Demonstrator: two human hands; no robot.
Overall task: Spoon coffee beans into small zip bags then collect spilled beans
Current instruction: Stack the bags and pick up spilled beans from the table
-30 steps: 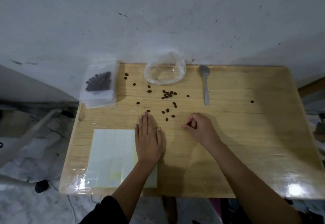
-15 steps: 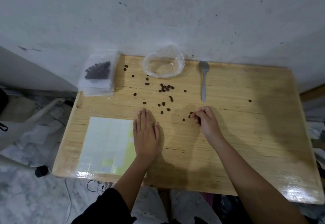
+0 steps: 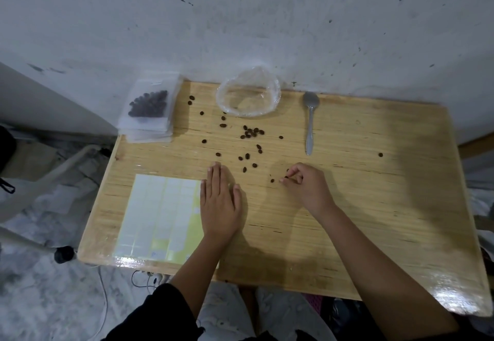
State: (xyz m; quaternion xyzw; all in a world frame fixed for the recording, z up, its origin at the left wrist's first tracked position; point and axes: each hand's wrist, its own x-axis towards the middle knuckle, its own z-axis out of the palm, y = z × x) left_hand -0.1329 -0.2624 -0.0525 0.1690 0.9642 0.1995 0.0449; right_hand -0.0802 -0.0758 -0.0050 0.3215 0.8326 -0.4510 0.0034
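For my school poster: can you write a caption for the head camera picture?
Right hand pinches a spilled coffee bean on the wooden table; left hand rests flat.

A single head-worn view looks forward and steeply down from above the near edge of a wooden table (image 3: 347, 207), facing a pale wall (image 3: 240, 19) that fills the upper part of the frame. It sits close enough that the left hand (image 3: 219, 207) and right hand (image 3: 307, 188) reach in from the bottom. The wide angle takes in the whole tabletop, with floor (image 3: 40, 287) at the left.
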